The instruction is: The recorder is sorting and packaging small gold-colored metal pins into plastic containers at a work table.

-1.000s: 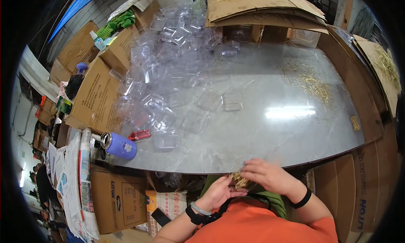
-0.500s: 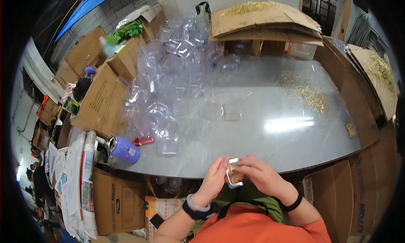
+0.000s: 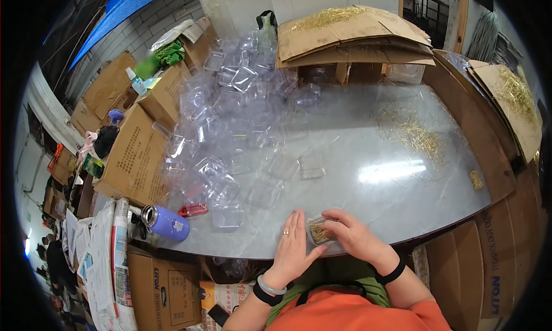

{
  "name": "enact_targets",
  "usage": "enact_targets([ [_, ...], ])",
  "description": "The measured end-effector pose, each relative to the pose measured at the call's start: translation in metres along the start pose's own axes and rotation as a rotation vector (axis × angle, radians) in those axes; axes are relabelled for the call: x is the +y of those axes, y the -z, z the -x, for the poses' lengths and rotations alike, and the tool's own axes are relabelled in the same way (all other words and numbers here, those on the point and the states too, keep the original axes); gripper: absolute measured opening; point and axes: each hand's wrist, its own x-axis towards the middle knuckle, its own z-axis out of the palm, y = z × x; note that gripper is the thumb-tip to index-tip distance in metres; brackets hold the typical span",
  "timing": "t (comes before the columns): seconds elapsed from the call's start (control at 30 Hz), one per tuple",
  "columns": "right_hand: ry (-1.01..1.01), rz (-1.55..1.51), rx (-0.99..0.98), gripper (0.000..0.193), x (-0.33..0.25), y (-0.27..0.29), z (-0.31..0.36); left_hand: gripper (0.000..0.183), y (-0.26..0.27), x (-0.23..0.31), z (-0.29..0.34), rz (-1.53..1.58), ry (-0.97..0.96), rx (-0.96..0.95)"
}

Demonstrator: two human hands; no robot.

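At the near edge of the grey table, a small clear plastic box (image 3: 315, 232) holds thin gold-coloured metal pieces. My right hand (image 3: 357, 238) curls around its right side, with fingers over the top. On the other side, my left hand (image 3: 294, 247) lies flat with fingers stretched out, its thumb by the box's near edge. Loose gold-coloured pieces (image 3: 424, 141) are scattered on the table's right side, and a small gold bundle (image 3: 475, 180) lies nearer the right edge. Clear plastic boxes (image 3: 230, 101) form a large heap at the left and back.
A purple bottle (image 3: 168, 223) lies on its side by a red-handled tool (image 3: 192, 210) at the near left. Cardboard boxes (image 3: 133, 156) wall the left, and a cardboard barrier (image 3: 477, 124) borders the right. Cardboard sheets (image 3: 351, 41) stand across the back. The grey table (image 3: 345, 141) spreads between them.
The box has gone from held between both hands over the table edge to down by the tabletop. My left hand has straightened and come away from its side. The view has shifted slightly.
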Motion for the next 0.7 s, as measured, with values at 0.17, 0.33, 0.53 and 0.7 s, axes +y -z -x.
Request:
enact_targets([
  [0.17, -0.105, -0.124, -0.105, 0.041, 0.003, 0.007, -0.007, 0.097, -0.003, 0.009, -0.004, -0.081, 0.000, 0.046],
  [0.33, 0.049, 0.017, -0.111, 0.042, -0.002, 0.009, -0.007, 0.088, 0.000, 0.009, -0.005, -0.138, -0.045, 0.044],
  [0.53, -0.121, -0.105, 0.309, 0.046, -0.009, 0.008, 0.005, 0.084, 0.005, 0.011, -0.006, -0.083, -0.033, -0.002],
  [0.7, -0.283, 0.052, 0.324, 0.042, -0.003, 0.003, 0.030, 0.077, 0.006, 0.019, -0.011, -0.092, -0.059, 0.013],
])
